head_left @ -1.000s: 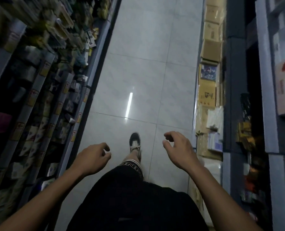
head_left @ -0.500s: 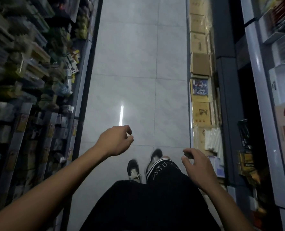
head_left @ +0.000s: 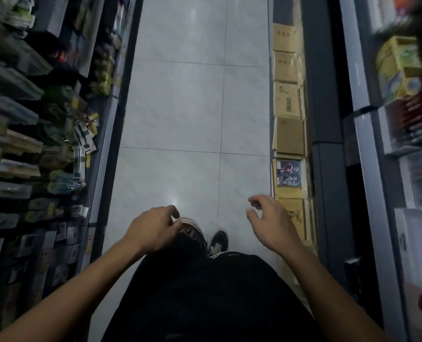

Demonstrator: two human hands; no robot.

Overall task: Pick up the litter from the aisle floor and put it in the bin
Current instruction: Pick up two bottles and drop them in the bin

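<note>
two hands empty | left hand (head_left: 155, 228) and right hand (head_left: 270, 223) hung over the floor (head_left: 192, 114), fingers loosely curled, apart | litter and bin not visible on floor | handling, grasp point: could not tell

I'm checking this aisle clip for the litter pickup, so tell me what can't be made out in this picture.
Head view only:
- Litter and bin: neither shows; the floor beneath the black shorts and forearms is hidden.
- Left shelves: dark, motion-blurred, goods unreadable.
- Top right boxes: smeared by blur.
- Cartons along the right: print too small.
- One foot: only one shoe shows.
- Left hand and right hand: loosely curled, apparently empty; palms face away.
</note>
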